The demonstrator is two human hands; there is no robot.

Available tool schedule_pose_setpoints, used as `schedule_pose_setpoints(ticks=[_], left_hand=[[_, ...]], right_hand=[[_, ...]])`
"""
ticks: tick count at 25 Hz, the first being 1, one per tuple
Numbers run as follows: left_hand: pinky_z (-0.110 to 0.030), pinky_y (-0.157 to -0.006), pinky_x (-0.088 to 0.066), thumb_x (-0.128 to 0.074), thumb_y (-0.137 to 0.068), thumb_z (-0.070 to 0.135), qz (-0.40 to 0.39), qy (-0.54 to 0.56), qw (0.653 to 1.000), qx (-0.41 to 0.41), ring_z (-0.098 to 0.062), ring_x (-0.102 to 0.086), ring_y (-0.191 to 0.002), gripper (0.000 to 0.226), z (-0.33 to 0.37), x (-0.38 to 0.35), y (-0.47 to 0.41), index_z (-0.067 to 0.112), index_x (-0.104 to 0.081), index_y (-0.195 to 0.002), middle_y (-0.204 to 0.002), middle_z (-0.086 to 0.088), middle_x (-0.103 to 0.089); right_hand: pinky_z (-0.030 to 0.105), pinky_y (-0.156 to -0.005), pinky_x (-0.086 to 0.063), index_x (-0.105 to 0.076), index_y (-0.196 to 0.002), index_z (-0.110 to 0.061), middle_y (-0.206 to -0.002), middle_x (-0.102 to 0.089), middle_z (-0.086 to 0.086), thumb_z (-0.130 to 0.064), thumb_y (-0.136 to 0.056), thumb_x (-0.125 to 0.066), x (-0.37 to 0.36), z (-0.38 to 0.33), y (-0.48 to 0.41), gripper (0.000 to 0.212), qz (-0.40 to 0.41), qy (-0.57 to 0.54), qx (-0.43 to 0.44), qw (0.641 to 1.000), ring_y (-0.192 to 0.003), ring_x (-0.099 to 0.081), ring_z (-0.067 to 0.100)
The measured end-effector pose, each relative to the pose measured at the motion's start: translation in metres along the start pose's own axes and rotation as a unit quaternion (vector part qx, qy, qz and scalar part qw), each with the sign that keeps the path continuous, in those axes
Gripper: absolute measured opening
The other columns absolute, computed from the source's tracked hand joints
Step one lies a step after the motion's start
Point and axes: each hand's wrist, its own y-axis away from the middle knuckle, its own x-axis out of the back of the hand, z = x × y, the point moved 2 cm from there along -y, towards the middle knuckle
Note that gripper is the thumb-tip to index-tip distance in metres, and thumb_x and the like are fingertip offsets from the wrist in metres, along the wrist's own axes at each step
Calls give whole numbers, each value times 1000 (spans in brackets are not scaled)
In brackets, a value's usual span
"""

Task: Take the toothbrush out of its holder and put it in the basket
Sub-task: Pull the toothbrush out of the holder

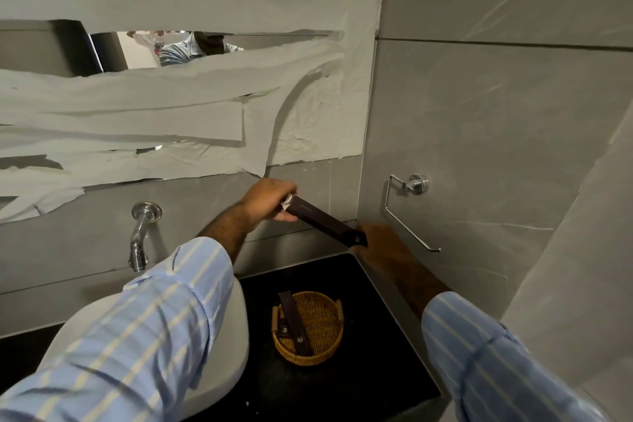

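Both hands hold a long dark brown toothbrush holder box (323,220) in the air above the black counter, tilted down to the right. My left hand (270,199) pinches its upper end, where a white flap is open. My right hand (383,247) grips its lower end. No toothbrush shows outside the box. Below, a round woven basket (325,351) sits on the counter with a similar dark box (294,322) leaning inside it.
A white basin (236,336) lies under my left sleeve, with a chrome wall tap (140,236) behind it. A chrome towel ring (407,212) sticks out from the right wall. The black counter (376,370) ends at the right wall. Paper covers the mirror.
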Motion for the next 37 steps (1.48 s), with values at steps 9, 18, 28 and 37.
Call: schedule_pose_setpoints(ticks=[9,18,28,37], left_hand=[[-37,-72,-64,-80,-78,8,90,86,992,-17,-29,-75,-81,17,-34,-13,-5,-3,-73,-88,-91,-22,-72],[-37,-74,-64,-57,-94,-1,71,166,984,4,-31,-70,-83,22,-47,-10,6,3,-59,-115,-102,-20,-68],[-40,-67,-53,-51,-89,2,170,423,887,80,-33,-60,-65,19,-70,-41,-12,-3,-61,-73,-66,-20,-64],[-35,-68,-63,-59,-95,9,83,515,852,50,-26,-74,-82,15,-83,-49,-12,-4,-65,-92,-93,-18,-70]], right_hand=[[48,-84,-58,-54,-115,3,-115,-62,29,-25,-83,-76,-30,-51,-5,48,-152,-756,-286,569,-99,-66,39],[40,-74,-62,-61,-94,3,-92,-70,24,2,-93,-57,-23,-68,-22,5,-59,-814,-242,525,-89,-68,33],[41,-85,-60,-64,-108,-3,-109,-72,18,-9,-89,-66,7,-85,-57,20,38,-543,-148,826,-92,-73,26],[45,-83,-61,-59,-105,-11,-113,-70,14,-20,-91,-64,22,-93,-72,18,68,-421,-117,897,-99,-70,28]])
